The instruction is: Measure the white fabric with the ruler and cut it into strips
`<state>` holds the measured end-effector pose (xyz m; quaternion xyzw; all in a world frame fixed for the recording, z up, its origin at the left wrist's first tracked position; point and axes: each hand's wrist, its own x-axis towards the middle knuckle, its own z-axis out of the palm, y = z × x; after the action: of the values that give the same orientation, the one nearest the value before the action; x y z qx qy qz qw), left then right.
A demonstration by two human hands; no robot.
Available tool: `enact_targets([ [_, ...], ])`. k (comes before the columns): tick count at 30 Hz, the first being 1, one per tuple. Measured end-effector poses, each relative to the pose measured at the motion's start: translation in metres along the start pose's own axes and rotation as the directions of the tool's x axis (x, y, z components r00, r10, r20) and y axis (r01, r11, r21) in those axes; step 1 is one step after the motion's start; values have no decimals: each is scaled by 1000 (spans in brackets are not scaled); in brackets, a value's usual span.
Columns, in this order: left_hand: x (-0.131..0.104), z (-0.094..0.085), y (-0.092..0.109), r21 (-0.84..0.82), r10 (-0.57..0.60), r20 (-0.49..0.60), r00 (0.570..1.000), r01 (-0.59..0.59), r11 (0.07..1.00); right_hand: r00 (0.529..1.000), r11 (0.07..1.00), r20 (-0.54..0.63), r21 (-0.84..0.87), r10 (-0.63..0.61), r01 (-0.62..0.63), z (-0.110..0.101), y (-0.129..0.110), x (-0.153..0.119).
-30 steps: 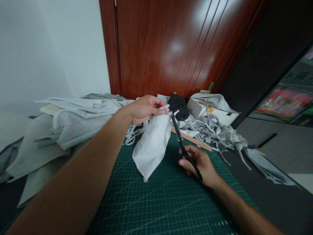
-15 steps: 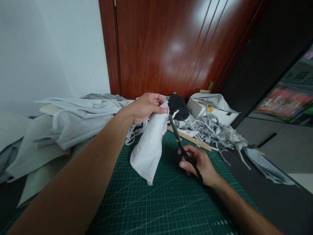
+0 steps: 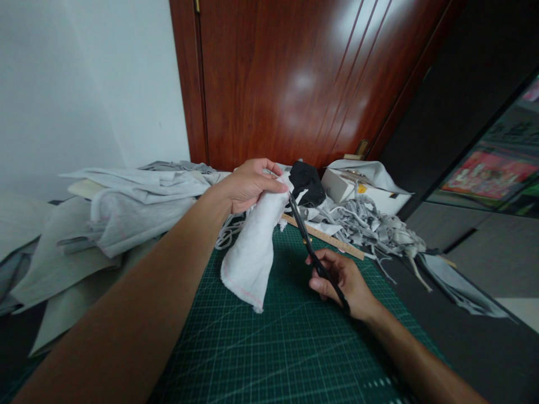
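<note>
"White cloth (image 3: 250,252) hangs above the green cutting mat (image 3: 269,348), its top gripped by the left hand (image 3: 255,185). Are those fingers apart?"

"No, thumb and fingers clamp on the cloth near its upper end."

"And the right hand (image 3: 343,283)?"

"Over the mat's right part, fingers curled around the handles of black scissors (image 3: 309,241). Their tips reach the cloth's upper edge; whether the blades are parted, I cannot tell."

"The surroundings?"

"A wooden ruler (image 3: 328,237) lies slantwise at the mat's far end. Beyond the mat, black fabric (image 3: 306,182) sits near a white box (image 3: 379,201); folded pale fabric (image 3: 138,207) lies heaped to the mat's left, tangled gray strips (image 3: 370,227) to its far right."
</note>
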<state>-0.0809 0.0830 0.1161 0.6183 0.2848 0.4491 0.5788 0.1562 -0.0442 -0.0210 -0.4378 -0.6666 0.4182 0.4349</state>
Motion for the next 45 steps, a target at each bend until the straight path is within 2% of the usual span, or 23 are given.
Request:
enact_targets([
  [8, 0, 1, 0, 6, -13, 19, 1000, 13, 1000, 1000, 1000, -12, -6, -6, 6, 1, 2, 0],
  [16, -2, -2, 0, -68, -11, 85, 996, 17, 998, 1000, 1000, -25, 15, 3, -2, 2, 1, 0],
  [27, 0, 4, -7, -5, -43, 143, 989, 44, 999, 998, 1000, -54, 3, -24, 24, 2, 1, 1],
  [37, 1, 12, -11, 86, -62, 103, 993, 53, 995, 997, 1000, -76, 8, -13, 14, 3, -1, 1],
  [45, -2, 11, -5, -2, -3, 125, 992, 3, 1000, 997, 1000, -75, 1, -10, 11, 3, -2, 2],
])
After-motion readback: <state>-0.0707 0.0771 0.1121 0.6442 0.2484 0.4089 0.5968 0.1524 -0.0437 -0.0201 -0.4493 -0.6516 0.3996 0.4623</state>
